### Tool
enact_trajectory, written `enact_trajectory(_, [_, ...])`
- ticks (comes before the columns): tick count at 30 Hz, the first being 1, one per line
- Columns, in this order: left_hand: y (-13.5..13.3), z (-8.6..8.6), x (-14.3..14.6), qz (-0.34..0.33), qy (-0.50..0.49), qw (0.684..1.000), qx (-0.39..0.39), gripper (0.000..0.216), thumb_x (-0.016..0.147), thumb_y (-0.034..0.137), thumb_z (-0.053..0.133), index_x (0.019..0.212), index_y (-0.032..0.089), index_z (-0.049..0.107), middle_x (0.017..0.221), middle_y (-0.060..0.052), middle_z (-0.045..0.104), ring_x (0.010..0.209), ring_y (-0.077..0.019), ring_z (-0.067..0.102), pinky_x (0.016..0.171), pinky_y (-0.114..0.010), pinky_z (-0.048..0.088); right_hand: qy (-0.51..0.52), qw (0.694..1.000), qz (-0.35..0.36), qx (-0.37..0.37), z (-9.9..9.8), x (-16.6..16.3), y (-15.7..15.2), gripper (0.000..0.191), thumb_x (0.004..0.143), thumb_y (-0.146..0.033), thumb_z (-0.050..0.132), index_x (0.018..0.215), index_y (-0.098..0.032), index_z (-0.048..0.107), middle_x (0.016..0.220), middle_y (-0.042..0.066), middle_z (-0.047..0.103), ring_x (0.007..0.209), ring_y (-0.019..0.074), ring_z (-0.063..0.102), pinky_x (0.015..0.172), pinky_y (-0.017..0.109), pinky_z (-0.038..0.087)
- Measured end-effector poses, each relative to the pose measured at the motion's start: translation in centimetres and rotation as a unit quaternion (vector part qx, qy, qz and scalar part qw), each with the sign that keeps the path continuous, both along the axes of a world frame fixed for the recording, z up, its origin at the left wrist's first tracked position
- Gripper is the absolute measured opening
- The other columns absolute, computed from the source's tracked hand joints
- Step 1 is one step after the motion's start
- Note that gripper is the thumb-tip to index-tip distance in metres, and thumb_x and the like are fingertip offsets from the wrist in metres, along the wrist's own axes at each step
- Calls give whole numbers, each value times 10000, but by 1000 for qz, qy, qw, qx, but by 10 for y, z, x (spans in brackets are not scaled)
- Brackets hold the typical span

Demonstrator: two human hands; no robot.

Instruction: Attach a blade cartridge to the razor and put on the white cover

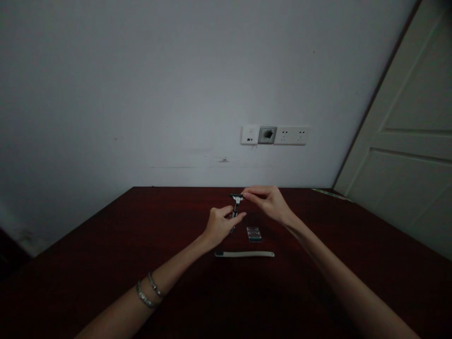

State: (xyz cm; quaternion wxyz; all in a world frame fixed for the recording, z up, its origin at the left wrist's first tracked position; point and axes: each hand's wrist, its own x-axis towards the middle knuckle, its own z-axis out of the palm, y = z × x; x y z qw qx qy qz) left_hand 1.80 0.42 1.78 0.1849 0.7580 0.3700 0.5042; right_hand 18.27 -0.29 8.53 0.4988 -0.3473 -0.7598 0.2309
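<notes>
My left hand (221, 226) is closed around the handle of a razor (237, 200), which stands nearly upright with its dark, wide head at the top. The thumb and fingers of my right hand (268, 202) pinch the right end of that head. Below the hands, a small clear plastic case (254, 234) lies flat; what looks like razor cartridges shows inside it, too dim to be sure. Nearer to me lies a slim white stick-like tool (247, 254) with a dark left end and a small hole at the right.
Everything rests on a dark red wooden table (141, 226) pushed against a pale wall (158, 94). Sockets and switch plates (275, 135) sit on the wall beyond the hands. A white panelled door (406, 165) stands at the right, and a thin strip (332, 194) lies near the far right edge.
</notes>
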Motion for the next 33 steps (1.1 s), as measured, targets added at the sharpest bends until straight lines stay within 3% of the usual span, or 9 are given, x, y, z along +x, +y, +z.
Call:
enact_trajectory(15, [-1, 0, 1, 19, -17, 1000, 7, 387, 764, 358, 572, 467, 128, 477, 398, 31, 480, 381, -48, 386, 395, -169, 279, -16, 999, 7, 40, 0, -3, -1, 180, 789, -293, 558, 789, -205, 715, 785, 40, 694, 724, 170, 608, 693, 300, 459])
enact_trajectory(26, [-2, 5, 0, 26, -7, 999, 47, 397, 771, 348, 568, 452, 139, 457, 396, 30, 483, 373, -51, 402, 386, -167, 286, 51, 998, -20, -30, -2, -6, 2, 189, 732, -345, 605, 769, -201, 722, 747, 27, 707, 719, 180, 620, 696, 309, 476])
enact_trajectory(33, [-4, 7, 1, 17, -7, 999, 45, 392, 774, 341, 568, 455, 141, 454, 401, 25, 494, 369, -55, 414, 385, -171, 295, 26, 1000, -12, 1, 2, -5, -3, 159, 753, -300, 592, 763, -207, 720, 763, 30, 704, 714, 170, 611, 687, 298, 469])
